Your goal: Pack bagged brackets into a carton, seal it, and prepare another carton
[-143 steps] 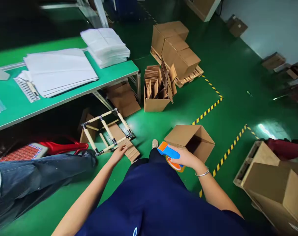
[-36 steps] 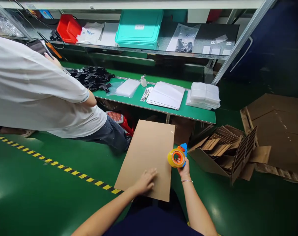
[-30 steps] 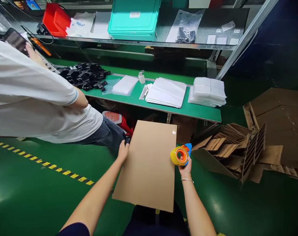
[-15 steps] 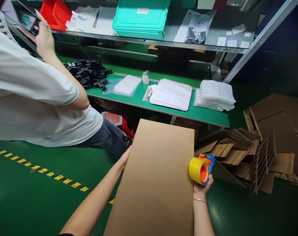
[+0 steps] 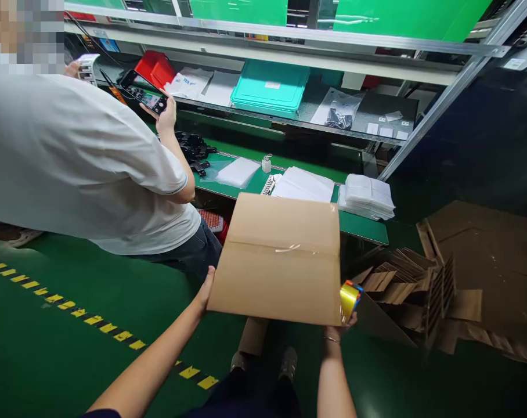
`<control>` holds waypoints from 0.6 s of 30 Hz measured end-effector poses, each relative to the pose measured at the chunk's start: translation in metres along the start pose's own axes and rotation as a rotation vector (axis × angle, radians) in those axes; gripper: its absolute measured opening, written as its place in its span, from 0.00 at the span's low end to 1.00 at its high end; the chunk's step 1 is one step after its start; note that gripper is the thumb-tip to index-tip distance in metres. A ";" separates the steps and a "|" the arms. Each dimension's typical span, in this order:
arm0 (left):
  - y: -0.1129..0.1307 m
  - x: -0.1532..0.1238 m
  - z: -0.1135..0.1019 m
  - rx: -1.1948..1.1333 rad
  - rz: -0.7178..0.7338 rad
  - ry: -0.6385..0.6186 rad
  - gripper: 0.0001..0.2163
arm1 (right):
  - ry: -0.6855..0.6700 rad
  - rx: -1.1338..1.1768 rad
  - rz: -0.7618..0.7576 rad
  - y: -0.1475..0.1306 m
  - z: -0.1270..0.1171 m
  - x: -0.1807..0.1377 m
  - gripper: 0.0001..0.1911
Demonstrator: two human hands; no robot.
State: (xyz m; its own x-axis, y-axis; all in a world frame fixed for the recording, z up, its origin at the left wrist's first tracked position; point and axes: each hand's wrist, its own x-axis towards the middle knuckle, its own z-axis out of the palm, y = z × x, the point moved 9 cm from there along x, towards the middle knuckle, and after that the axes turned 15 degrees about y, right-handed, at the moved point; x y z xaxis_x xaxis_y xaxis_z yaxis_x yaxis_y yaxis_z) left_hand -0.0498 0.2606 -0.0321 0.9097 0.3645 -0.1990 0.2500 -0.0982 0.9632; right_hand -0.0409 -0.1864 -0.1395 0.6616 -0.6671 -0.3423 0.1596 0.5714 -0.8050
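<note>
A cardboard box (image 5: 281, 273) is held up in front of me, its broad side with a taped seam facing me. My left hand (image 5: 205, 293) grips its lower left edge, and the box hides part of the fingers. At the lower right corner, my right hand (image 5: 342, 326) is closed on a tape dispenser (image 5: 350, 297) with a yellow roll and blue and orange parts. That hand also bears against the box, which hides some of its fingers. Beyond the box, a stack of white sheets (image 5: 304, 183) lies on the green bench (image 5: 363, 226).
To my left stands a person in a white shirt (image 5: 115, 157), holding a phone (image 5: 144, 93). White packets (image 5: 365, 197) and black parts (image 5: 194, 151) lie on the bench. A teal bin (image 5: 270, 87) sits on the shelf. Cardboard dividers (image 5: 403, 278) are at right on the floor.
The box has turned and tilted in my hands, so a face with a taped seam now shows. My view has risen, and the tape dispenser is now partly behind the box.
</note>
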 end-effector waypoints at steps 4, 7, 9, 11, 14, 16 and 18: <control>-0.016 0.017 0.014 -0.155 -0.102 0.065 0.43 | 0.028 0.024 0.015 0.026 0.004 0.009 0.20; -0.013 0.042 0.016 -0.108 -0.090 0.158 0.38 | 0.058 0.035 0.055 0.035 0.008 0.018 0.20; -0.008 0.055 0.021 -0.088 -0.091 0.170 0.32 | 0.101 0.044 0.081 0.030 0.002 0.024 0.20; -0.004 0.061 0.024 -0.062 -0.102 0.190 0.27 | 0.141 0.039 0.108 0.014 -0.011 0.027 0.19; 0.002 0.058 0.024 -0.017 -0.116 0.230 0.23 | 0.157 -0.005 0.155 -0.024 -0.035 0.025 0.16; 0.012 0.054 0.020 0.013 -0.115 0.245 0.23 | 0.124 -0.072 0.195 -0.052 -0.040 0.017 0.17; 0.029 0.054 0.015 0.039 -0.096 0.255 0.24 | 0.004 -0.198 0.214 -0.079 -0.025 0.000 0.23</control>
State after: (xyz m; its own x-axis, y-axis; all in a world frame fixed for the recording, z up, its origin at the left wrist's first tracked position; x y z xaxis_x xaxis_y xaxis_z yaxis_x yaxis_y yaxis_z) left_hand 0.0112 0.2633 -0.0176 0.7694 0.5951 -0.2321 0.3483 -0.0862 0.9334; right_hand -0.0718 -0.2429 -0.0880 0.6616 -0.5440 -0.5161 -0.1294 0.5951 -0.7932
